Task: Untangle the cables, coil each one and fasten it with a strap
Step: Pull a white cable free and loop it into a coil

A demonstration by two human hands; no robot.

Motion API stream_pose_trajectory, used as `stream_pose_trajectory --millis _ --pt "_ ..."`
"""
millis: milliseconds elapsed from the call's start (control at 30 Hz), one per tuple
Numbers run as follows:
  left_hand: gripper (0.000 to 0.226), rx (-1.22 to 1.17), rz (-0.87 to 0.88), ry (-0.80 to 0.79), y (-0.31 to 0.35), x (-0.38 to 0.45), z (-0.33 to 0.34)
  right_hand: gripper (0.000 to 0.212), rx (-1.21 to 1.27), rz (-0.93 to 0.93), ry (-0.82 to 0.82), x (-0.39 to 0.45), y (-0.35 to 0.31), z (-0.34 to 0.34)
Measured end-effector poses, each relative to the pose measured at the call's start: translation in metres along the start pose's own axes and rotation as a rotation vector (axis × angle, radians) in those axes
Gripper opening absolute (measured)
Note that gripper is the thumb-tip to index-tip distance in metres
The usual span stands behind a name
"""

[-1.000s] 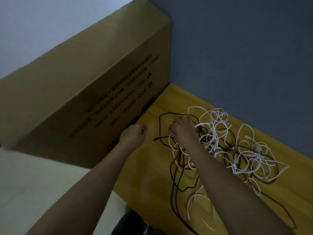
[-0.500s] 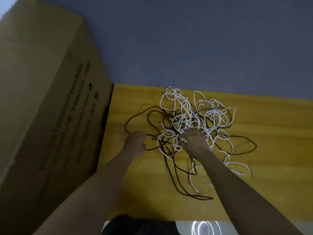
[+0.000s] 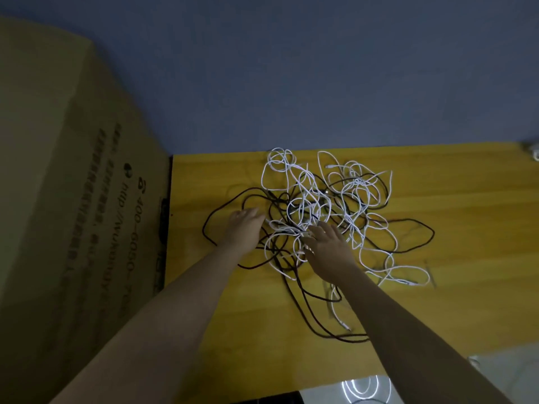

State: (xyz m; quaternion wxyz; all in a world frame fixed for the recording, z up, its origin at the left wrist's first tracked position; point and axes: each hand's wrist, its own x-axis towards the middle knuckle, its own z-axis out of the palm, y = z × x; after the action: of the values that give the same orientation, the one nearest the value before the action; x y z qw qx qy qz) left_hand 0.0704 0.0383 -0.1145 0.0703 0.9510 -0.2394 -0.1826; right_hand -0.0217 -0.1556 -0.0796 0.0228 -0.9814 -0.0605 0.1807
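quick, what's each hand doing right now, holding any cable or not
Left hand: open, fingers extended onto the tangle of cables, no clear grip.
Right hand: open, fingers spread over the white loops; gripping nothing visible.

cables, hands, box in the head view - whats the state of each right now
white cables: tangled, uncoiled, no strap
dark cables: tangled with the white ones, uncoiled
left hand: on the tangle's left edge, grip unclear
right hand: fingers relaxed, resting on the tangle
cardboard box: stands at the table's left edge
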Motion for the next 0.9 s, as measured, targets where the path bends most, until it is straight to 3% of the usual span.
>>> stream_pose_trajectory --millis 200,367,500,600,733,900 --pt "0.054 0.254 0.109 -0.144 -0.003 0.029 0.011 0.040 0.066 0.042 0.011 0.006 0.009 0.008" --pt "0.050 0.400 0.147 -0.133 -0.004 0.042 0.012 0.042 0.079 0.037 0.004 0.008 0.009 0.016" --pt "0.042 0.372 0.105 -0.117 -0.003 0.043 0.018 0.041 0.094 0.048 0.013 0.006 0.012 0.018" --pt "0.029 0.250 0.089 -0.084 -0.007 0.037 0.024 0.042 0.091 0.075 0.001 0.002 0.011 0.017" --pt "0.014 -0.019 0.076 0.108 -0.011 0.023 0.008 0.044 0.036 0.104 -0.045 -0.006 0.011 0.014" --pt "0.006 -0.726 -0.110 0.356 -0.016 0.001 -0.055 0.048 0.052 0.211 -0.155 -0.021 0.025 0.008"
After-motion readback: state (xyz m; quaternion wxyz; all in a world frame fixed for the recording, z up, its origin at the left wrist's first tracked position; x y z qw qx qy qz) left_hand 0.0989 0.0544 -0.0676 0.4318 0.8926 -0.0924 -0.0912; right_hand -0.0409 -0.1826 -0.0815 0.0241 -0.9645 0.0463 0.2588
